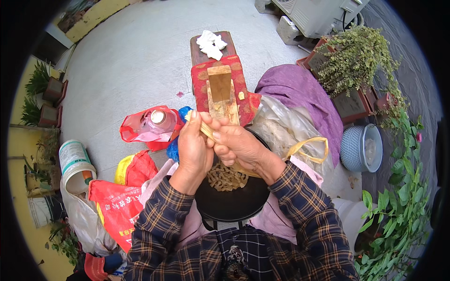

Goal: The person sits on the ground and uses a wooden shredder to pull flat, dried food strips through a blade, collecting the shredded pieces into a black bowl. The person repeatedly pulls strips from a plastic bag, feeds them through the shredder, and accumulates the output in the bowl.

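A narrow bundle of pale yellow, fibrous strips (207,130) is gripped between my two hands, above a round black basin (228,207). Its upper end pokes out past the thumb of my left hand (192,151). My right hand (240,144) pinches it lower down with thumb and fingers, and a yellowish length shows below that wrist. Short brown twisted pieces (226,177) lie heaped in the basin. Just beyond my hands, a wooden block (220,82) stands upright on a wooden base (212,105), whose near end is hidden.
A bench (197,49) with red patterned cloth (200,75) carries crumpled white cloth (211,44). Left are a red bag (132,128) with a bottle (158,117), printed red sacking (117,200) and a tipped bucket (75,161). Right are clear plastic bags (277,123), purple fabric (299,91), a blue basket (353,149) and potted plants (358,59).
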